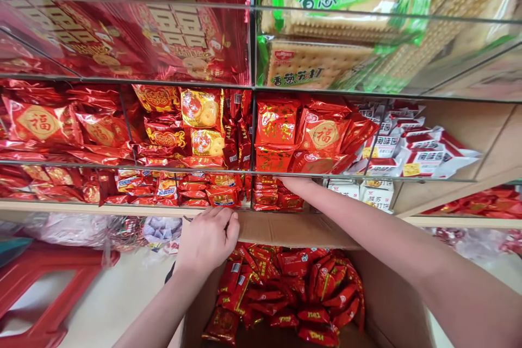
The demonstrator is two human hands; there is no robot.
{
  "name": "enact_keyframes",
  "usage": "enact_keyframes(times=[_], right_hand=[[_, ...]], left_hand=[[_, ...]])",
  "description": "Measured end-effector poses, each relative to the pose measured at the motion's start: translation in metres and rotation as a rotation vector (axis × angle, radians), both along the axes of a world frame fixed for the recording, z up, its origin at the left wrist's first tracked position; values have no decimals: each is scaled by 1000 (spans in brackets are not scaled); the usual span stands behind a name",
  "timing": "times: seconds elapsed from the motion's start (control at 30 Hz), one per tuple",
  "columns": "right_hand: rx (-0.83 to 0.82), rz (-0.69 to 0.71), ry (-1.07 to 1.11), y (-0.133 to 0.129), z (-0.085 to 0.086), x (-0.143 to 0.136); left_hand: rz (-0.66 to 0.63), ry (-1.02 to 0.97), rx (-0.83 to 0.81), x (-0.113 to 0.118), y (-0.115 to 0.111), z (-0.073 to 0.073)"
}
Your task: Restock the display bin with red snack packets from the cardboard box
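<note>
The left hand (210,236) is at the far left corner of the box (391,288), its fingers curled closed and seemingly gripping the cardboard beside the raised flap (296,231). The right hand (294,185) reaches far into a low bin, behind the clear panel (204,168); its fingertips are hidden, so I cannot tell whether they are open or hold anything.

Red packets lie in two places: a loose, jumbled pile of packets (285,288) in the box, near, and a stack of packets (267,196) in the bin, far, just left of the right hand.

The work looks partway along. The bin's stack is in fairly neat layers, while the box's pile is large and unsorted, with bare cardboard around its near edge. A good share of the packets seems left to handle, though how full the bin is behind the hand cannot be judged.

Right of the right wrist stand white packs (377,196); left of the bin, other red snacks (222,196) fill the low row. A red stool (87,261) stands on the left.
</note>
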State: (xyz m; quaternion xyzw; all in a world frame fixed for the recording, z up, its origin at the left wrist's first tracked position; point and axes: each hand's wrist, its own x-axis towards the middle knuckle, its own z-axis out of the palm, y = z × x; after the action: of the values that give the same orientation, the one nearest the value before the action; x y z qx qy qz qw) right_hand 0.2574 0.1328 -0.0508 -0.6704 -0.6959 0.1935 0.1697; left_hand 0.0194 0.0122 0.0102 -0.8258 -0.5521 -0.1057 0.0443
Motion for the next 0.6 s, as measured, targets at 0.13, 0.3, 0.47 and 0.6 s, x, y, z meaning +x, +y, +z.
enact_keyframes(times=[0.13, 0.3, 0.47, 0.6], right_hand=[[42, 5, -40, -4, -2, -6], [2, 45, -110, -7, -5, -5], [-12, 43, -123, -5, -10, -3], [-18, 35, -128, -2, -15, -7]], left_hand=[[6, 12, 7, 0, -1, 1], [7, 12, -7, 0, -1, 0], [5, 5, -11, 0, -1, 0], [5, 10, -1, 1, -1, 0]])
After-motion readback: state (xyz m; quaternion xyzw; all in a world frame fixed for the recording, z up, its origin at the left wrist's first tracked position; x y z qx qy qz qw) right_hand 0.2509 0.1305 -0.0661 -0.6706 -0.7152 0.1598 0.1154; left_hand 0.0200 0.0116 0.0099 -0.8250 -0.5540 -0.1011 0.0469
